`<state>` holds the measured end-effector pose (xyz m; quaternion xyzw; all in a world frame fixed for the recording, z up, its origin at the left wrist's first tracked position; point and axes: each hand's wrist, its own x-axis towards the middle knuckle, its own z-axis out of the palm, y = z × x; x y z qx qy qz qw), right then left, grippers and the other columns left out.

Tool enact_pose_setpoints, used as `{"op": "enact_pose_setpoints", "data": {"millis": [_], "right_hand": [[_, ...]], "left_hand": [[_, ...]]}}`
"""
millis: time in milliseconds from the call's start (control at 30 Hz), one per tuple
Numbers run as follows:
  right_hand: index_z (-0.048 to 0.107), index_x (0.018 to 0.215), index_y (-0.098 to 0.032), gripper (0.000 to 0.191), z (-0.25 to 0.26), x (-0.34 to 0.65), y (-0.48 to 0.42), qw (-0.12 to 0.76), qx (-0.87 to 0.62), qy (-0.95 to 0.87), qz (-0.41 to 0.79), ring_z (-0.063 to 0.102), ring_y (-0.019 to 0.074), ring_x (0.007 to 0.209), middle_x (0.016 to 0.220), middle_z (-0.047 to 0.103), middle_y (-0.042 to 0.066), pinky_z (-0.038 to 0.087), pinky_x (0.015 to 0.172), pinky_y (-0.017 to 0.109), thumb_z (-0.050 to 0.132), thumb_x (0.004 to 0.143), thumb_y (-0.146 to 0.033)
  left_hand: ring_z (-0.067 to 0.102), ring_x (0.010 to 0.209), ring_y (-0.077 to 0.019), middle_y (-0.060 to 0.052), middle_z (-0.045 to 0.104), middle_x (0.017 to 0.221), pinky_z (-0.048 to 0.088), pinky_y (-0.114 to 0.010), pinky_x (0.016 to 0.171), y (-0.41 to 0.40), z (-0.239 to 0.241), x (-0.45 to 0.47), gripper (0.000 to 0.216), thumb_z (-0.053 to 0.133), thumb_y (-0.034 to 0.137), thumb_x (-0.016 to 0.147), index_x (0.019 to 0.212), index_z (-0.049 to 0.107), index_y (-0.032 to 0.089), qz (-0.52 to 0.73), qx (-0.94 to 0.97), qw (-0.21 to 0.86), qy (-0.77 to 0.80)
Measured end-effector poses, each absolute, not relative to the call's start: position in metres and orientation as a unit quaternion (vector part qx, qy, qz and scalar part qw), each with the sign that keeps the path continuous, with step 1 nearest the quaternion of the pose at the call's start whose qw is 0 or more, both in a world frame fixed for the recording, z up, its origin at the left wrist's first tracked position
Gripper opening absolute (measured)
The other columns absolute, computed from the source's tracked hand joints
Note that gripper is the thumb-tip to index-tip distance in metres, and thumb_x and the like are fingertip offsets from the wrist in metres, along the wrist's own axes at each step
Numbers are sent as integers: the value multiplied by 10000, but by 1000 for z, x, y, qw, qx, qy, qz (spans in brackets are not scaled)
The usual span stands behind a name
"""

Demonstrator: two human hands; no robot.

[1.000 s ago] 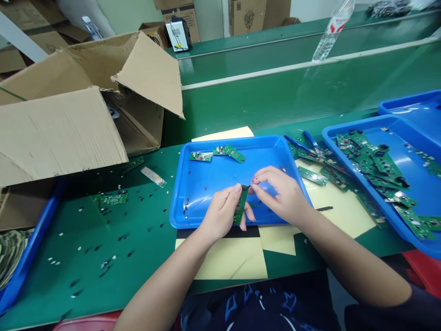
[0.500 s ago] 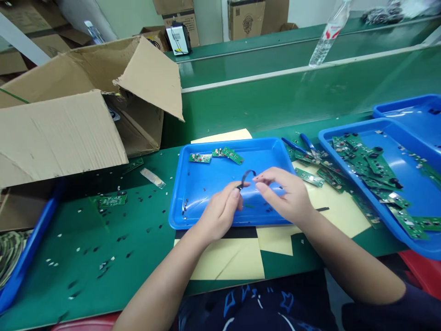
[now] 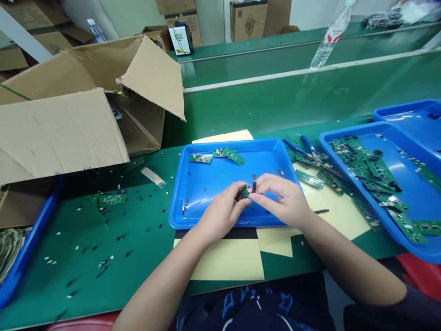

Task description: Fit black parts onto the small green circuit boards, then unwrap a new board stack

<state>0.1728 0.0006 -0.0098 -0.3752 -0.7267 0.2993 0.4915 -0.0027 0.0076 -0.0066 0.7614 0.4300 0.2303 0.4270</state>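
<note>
Over the near half of a blue tray [image 3: 206, 184] my two hands meet. My left hand [image 3: 222, 212] pinches a small green circuit board [image 3: 243, 193] by its lower end. My right hand [image 3: 284, 200] pinches a narrow black strip [image 3: 254, 183] that stands up from the board's top edge. Three more green boards [image 3: 217, 156] lie at the tray's far rim. Small dark bits dot the tray floor.
A large open cardboard box [image 3: 69, 119] fills the left. To the right, a blue tray [image 3: 396, 184] holds several green boards, with more boards and blue-handled cutters [image 3: 303, 147] beside it. Yellow sheets [image 3: 227, 257] lie under the trays. A clear bottle [image 3: 327, 39] stands behind.
One second ago the board stood upright between both hands. Half a second ago the black strip curled free above my fingers; now it stands short and upright against the board, hands closer together.
</note>
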Motion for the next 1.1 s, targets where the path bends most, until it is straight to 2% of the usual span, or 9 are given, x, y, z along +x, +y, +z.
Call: {"op": "enact_pose_setpoints", "data": {"millis": [100, 200, 300, 433, 567, 733, 833, 933, 1100], "right_hand": [[609, 800, -194, 12, -8, 178, 0, 467, -349, -720, 377, 606, 158, 745, 793, 632, 44, 522, 675, 314, 600, 800, -202], [619, 893, -198, 117, -6, 182, 0, 477, -349, -645, 484, 622, 143, 711, 810, 649, 38, 539, 649, 295, 613, 807, -277], [631, 800, -179, 269, -6, 182, 3, 472, -381, -538, 585, 607, 115, 562, 676, 645, 19, 525, 540, 252, 580, 817, -443], [635, 700, -146, 455, -5, 175, 5, 379, -399, -460, 697, 608, 109, 510, 574, 636, 24, 509, 509, 223, 602, 723, -599], [625, 679, -147, 486, -8, 170, 5, 373, -389, -382, 751, 591, 105, 465, 547, 635, 12, 499, 481, 217, 663, 634, -630], [627, 644, -138, 596, -15, 171, 9, 352, -372, -297, 806, 569, 121, 425, 543, 639, 48, 488, 439, 247, 495, 715, -714], [631, 632, -135, 532, -16, 171, 10, 347, -362, -289, 815, 556, 109, 412, 504, 613, 27, 471, 429, 228, 572, 700, -660], [613, 608, -139, 319, -15, 171, 7, 331, -357, -327, 810, 552, 82, 427, 523, 613, -3, 466, 458, 201, 746, 651, -425], [597, 623, -145, 220, -13, 171, 5, 344, -350, -360, 794, 549, 68, 466, 559, 610, -16, 454, 485, 194, 717, 708, -308]], "left_hand": [[581, 916, -213, -85, 608, 1039, 442, -326, 815, 9, -9, -6, 306, 442, 335, 901, 1171, 483, 198, 277, 755, 409, 431], [530, 1054, -222, -106, 554, 1129, 419, -349, 916, 12, -11, -9, 340, 449, 306, 901, 1226, 461, 204, 327, 772, 353, 415], [481, 1120, -229, -113, 473, 1173, 420, -379, 955, 14, -13, -11, 362, 480, 274, 887, 1246, 466, 224, 362, 811, 242, 390], [454, 1151, -252, -83, 441, 1063, 413, -475, 982, 16, -17, -12, 380, 514, 227, 869, 1247, 476, 245, 384, 841, 99, 369], [479, 1119, -249, -75, 439, 1034, 429, -502, 970, 18, -21, -13, 350, 538, 209, 857, 1204, 499, 236, 388, 851, 31, 353], [518, 1046, -236, -111, 473, 1062, 485, -449, 904, 18, -20, -15, 383, 547, 184, 851, 1229, 483, 187, 384, 861, -25, 331], [540, 975, -211, -107, 511, 1018, 510, -395, 862, 18, -18, -17, 446, 560, 173, 845, 1277, 452, 175, 382, 875, -37, 296], [551, 930, -201, -112, 534, 999, 525, -353, 809, 18, -15, -19, 501, 571, 176, 840, 1317, 418, 167, 384, 880, -52, 276], [579, 853, -170, -83, 582, 940, 529, -278, 721, 17, -16, -16, 486, 604, 189, 823, 1285, 454, 177, 419, 854, -15, 309]]}}
